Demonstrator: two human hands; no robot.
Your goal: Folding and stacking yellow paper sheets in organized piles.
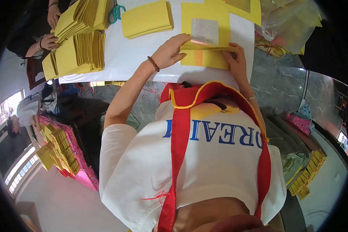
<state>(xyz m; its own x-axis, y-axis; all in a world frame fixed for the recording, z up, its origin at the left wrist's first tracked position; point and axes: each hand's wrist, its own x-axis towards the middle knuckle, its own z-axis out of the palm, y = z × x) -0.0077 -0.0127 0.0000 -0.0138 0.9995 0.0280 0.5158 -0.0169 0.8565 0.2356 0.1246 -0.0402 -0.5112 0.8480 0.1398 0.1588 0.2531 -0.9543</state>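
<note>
Yellow paper sheet (205, 58) with a silver foil square (204, 31) at its centre lies on a white table (123, 54) in the upper middle of the frame. Its lower part is folded up, and both hands press along that fold. Left hand (170, 52), a bead bracelet on its wrist, lies flat with fingers spread on the fold's left end. Right hand (236, 58) pins the fold's right end with its fingertips. Just left of the sheet sits a stack of folded yellow papers (147, 18). Green-handled scissors (116, 12) lie beside that stack. In the upper left, another person's hands (50, 40) touch fanned piles of yellow paper (79, 46).
</note>
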